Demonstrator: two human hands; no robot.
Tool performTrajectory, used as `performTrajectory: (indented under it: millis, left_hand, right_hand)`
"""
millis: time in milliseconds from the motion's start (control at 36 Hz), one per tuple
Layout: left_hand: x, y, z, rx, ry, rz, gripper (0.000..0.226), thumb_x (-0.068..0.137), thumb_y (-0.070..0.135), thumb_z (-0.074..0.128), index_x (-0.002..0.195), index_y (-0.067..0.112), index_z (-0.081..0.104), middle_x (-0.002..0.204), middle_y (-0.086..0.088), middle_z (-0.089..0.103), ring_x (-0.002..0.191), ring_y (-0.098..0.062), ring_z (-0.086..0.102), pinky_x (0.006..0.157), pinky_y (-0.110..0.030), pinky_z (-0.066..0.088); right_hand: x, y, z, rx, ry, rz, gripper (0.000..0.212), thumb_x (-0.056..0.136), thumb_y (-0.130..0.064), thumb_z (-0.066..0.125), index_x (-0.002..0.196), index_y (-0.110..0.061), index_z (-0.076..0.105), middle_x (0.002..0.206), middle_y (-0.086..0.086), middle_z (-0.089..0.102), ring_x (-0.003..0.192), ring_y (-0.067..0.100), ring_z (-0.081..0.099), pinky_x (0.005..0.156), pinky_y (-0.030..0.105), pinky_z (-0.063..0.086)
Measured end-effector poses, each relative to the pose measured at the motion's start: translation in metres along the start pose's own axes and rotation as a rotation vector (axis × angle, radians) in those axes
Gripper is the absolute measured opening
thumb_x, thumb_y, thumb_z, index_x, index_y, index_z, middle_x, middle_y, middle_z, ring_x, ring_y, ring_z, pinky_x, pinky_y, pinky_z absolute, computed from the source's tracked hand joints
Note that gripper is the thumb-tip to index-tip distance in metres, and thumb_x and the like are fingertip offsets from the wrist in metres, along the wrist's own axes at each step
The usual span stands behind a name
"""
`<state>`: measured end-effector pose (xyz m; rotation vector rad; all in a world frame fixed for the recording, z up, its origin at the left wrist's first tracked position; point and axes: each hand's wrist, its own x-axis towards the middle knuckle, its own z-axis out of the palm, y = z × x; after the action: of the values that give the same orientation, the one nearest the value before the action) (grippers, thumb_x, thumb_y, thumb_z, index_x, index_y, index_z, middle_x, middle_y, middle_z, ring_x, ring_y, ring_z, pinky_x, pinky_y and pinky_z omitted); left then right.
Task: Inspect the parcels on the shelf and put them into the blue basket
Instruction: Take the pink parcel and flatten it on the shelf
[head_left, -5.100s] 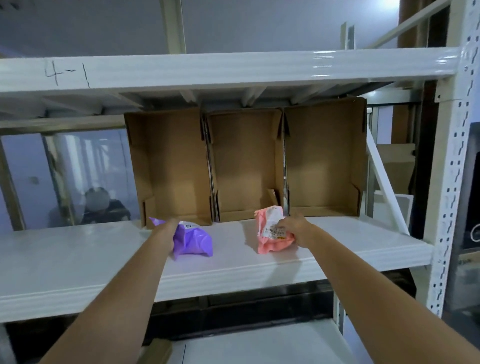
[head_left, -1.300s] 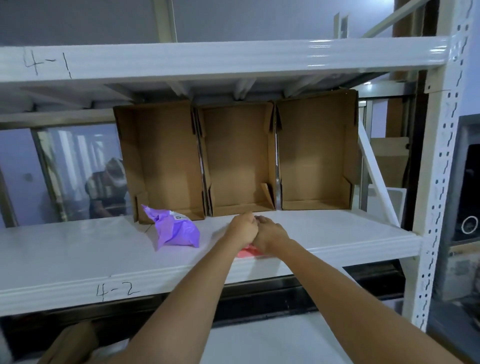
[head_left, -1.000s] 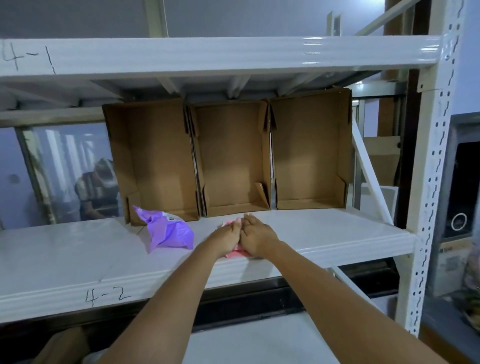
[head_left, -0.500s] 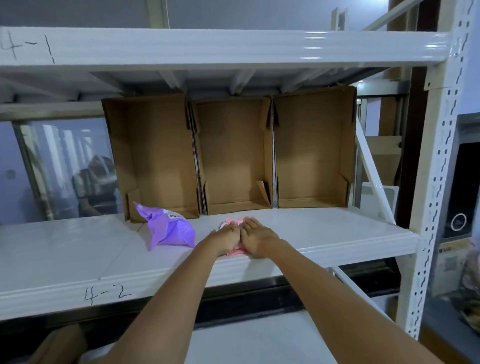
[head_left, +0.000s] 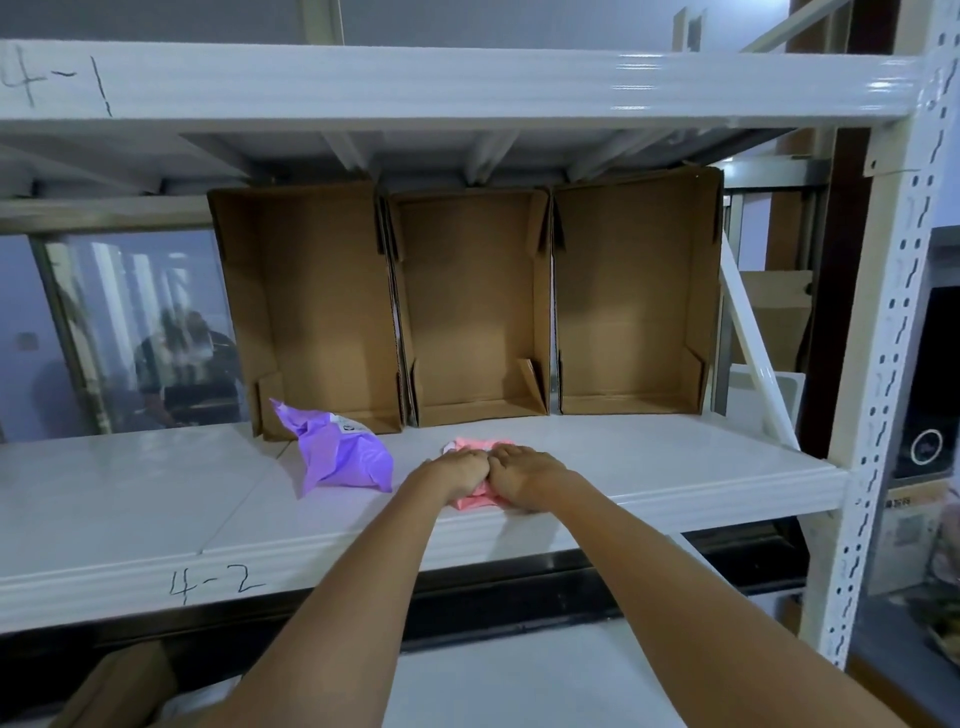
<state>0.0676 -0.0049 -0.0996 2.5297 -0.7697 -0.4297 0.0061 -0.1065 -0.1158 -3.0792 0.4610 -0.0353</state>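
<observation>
From where I stand, both arms reach forward to the middle shelf (head_left: 675, 467), and the two hands meet knuckle to knuckle on top of the pink parcel (head_left: 474, 500). The left hand (head_left: 457, 470) and the right hand (head_left: 522, 473) lie palm-down on it, fingers curled over and pressing it against the shelf board; whether the fingers have actually closed round its edges I cannot tell, since the hands hide most of it. Only a strip of pink shows beyond the fingertips and another sliver under the heels of the hands, near the shelf's front lip. That suggests the parcel's long axis runs away from the person, front to back, with the hands straddling its middle, so neither hand is nearer than the other. The purple parcel (head_left: 340, 452) sits just to the left of the left hand, apart from it and untouched, its crumpled tail pointing back toward the leftmost of three empty cardboard boxes (head_left: 467, 312) standing behind the hands. No blue basket shows anywhere. My guess is that the pink parcel is being felt over as an inspection, and the coming move is a lift straight up and back toward the body; afterward the left hand has the shorter reach to the purple one.
</observation>
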Motion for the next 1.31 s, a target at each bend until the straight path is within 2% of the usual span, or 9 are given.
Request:
performTrajectory:
  millis: [139, 250, 389, 583, 778, 889, 1056, 1167, 1306]
  left_hand:
    - [-0.001, 0.001, 0.005, 0.002, 0.007, 0.022, 0.046, 0.099, 0.030, 0.028, 0.139, 0.012, 0.043, 0.145, -0.012, 0.045, 0.131, -0.028, 0.045, 0.113, -0.042, 0.032]
    - [-0.020, 0.003, 0.000, 0.122, 0.077, 0.027, 0.050, 0.104, 0.027, 0.017, 0.152, 0.014, 0.019, 0.158, -0.010, 0.020, 0.143, -0.029, 0.025, 0.118, -0.042, 0.019]
    - [-0.004, -0.016, -0.013, 0.411, 0.308, 0.141, 0.038, 0.102, 0.034, 0.031, 0.122, 0.011, 0.054, 0.123, -0.010, 0.060, 0.109, -0.025, 0.055, 0.085, -0.033, 0.040]
    - [-0.014, 0.006, -0.012, 0.456, 0.569, 0.228, 0.030, 0.094, 0.010, 0.040, 0.118, 0.007, 0.057, 0.124, -0.009, 0.055, 0.119, -0.029, 0.048, 0.090, -0.034, 0.042]
    - [-0.011, 0.000, 0.006, 0.356, 0.347, 0.241, 0.034, 0.098, 0.026, 0.037, 0.122, 0.016, 0.058, 0.130, -0.009, 0.052, 0.114, -0.031, 0.052, 0.090, -0.037, 0.041]
    - [-0.009, -0.005, 0.005, 0.223, 0.354, 0.265, 0.027, 0.097, 0.026, 0.041, 0.098, 0.015, 0.066, 0.119, -0.006, 0.057, 0.105, -0.029, 0.057, 0.087, -0.034, 0.043]
    - [0.006, -0.016, 0.002, 0.064, 0.389, 0.339, 0.041, 0.092, 0.026, 0.056, 0.052, 0.024, 0.044, 0.085, -0.002, 0.055, 0.087, -0.031, 0.059, 0.074, -0.034, 0.046]
    - [0.006, -0.024, 0.008, 0.155, 0.372, 0.340, 0.023, 0.094, 0.033, 0.050, 0.100, 0.013, 0.058, 0.110, -0.008, 0.052, 0.102, -0.029, 0.055, 0.089, -0.040, 0.047]
    - [0.012, -0.028, 0.012, 0.349, 0.139, 0.288, 0.063, 0.101, 0.041, 0.024, 0.154, 0.015, 0.005, 0.162, -0.005, 0.002, 0.149, -0.023, 0.006, 0.120, -0.042, 0.013]
  right_hand:
    - [-0.002, 0.001, -0.005, -0.018, 0.004, -0.019, 0.051, 0.102, -0.036, 0.032, 0.147, -0.013, 0.035, 0.154, 0.010, 0.034, 0.139, 0.029, 0.033, 0.114, 0.044, 0.030]
    - [-0.004, 0.003, -0.009, 0.034, 0.025, -0.015, 0.048, 0.101, -0.034, 0.025, 0.140, -0.015, 0.045, 0.148, 0.010, 0.040, 0.133, 0.027, 0.037, 0.110, 0.042, 0.032]
    - [-0.006, 0.003, -0.017, -0.043, 0.089, 0.060, 0.058, 0.099, -0.046, 0.019, 0.137, -0.014, 0.048, 0.136, 0.012, 0.048, 0.125, 0.025, 0.041, 0.103, 0.039, 0.036]
    - [-0.016, 0.003, -0.027, -0.205, 0.164, 0.126, 0.056, 0.097, -0.055, 0.031, 0.128, -0.017, 0.058, 0.118, 0.009, 0.059, 0.109, 0.026, 0.057, 0.081, 0.031, 0.040]
    - [-0.019, 0.020, -0.020, 0.573, 0.314, 0.019, 0.032, 0.085, -0.018, 0.058, 0.062, 0.004, 0.062, 0.054, 0.005, 0.044, 0.059, 0.017, 0.043, 0.059, 0.029, 0.033]
    - [-0.024, 0.034, -0.021, 0.163, 0.567, -0.031, 0.025, 0.090, -0.025, 0.051, 0.087, -0.009, 0.071, 0.093, 0.004, 0.062, 0.088, 0.021, 0.056, 0.072, 0.031, 0.043]
    - [-0.018, 0.019, -0.017, -0.044, 0.423, -0.156, 0.050, 0.100, -0.035, 0.035, 0.147, -0.017, 0.038, 0.151, 0.003, 0.038, 0.140, 0.022, 0.031, 0.111, 0.037, 0.027]
    - [-0.010, 0.012, 0.000, -0.001, 0.203, -0.157, 0.059, 0.102, -0.041, 0.024, 0.156, -0.017, 0.015, 0.164, 0.002, 0.008, 0.150, 0.015, 0.007, 0.119, 0.037, 0.015]
    - [-0.010, 0.010, 0.005, 0.063, 0.041, -0.101, 0.065, 0.102, -0.044, 0.016, 0.156, -0.015, -0.005, 0.163, 0.001, -0.013, 0.151, 0.014, -0.004, 0.121, 0.038, 0.012]
